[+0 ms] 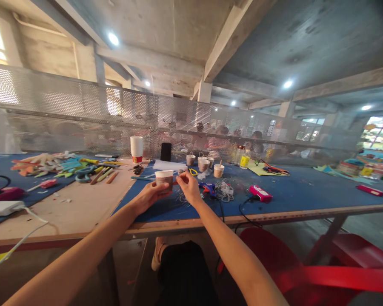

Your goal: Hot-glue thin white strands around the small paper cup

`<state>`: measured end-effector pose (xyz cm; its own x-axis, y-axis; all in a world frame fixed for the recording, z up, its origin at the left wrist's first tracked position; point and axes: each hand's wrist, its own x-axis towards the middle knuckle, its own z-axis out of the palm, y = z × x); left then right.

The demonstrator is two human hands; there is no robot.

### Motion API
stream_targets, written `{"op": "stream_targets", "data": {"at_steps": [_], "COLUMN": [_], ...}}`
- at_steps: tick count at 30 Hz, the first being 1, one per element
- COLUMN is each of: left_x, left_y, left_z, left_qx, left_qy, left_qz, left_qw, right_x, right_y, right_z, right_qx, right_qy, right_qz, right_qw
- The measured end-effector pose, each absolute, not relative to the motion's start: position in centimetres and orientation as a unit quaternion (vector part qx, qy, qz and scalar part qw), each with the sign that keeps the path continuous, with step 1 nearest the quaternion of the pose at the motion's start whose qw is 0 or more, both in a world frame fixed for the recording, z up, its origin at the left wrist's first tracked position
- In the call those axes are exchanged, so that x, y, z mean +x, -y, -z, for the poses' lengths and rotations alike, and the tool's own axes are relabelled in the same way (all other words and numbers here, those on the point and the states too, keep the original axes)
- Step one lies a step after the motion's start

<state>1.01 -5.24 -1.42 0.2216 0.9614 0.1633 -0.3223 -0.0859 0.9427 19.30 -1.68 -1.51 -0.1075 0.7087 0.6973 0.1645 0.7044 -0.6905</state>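
Note:
My left hand [153,194] is wrapped round a paper cup [164,175] with a white rim and a brown lower part, held upright above the blue mat. Close to the cup's right side, my right hand [189,187] has thumb and fingers pinched together; whatever lies between them is too small to make out. Just right of that hand lie a blue glue gun [208,188] and a tangle of white cord [225,191]. Yellow-handled scissors [193,172] rest behind it. Further back stand several small brown-wrapped cups [203,164], some with loop handles.
A tall stack of white cups [136,149] and a black phone [166,151] stand near the perforated metal screen [92,123]. Gloves [47,163] and tools lie left. A pink box [261,193] with a black cable is right. Red chairs [264,250] stand below the table.

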Motion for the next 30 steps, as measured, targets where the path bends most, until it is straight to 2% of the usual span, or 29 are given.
{"op": "stream_targets", "data": {"at_steps": [30], "left_x": [1.06], "left_y": [5.69], "left_z": [1.26], "left_qx": [0.521], "left_qy": [-0.305], "left_qz": [-0.52], "left_qw": [0.604], "right_x": [19.44], "right_y": [1.83], "right_z": [1.41], "right_qx": [-0.328], "right_qy": [0.701], "right_qz": [-0.252], "right_qw": [0.582]}}
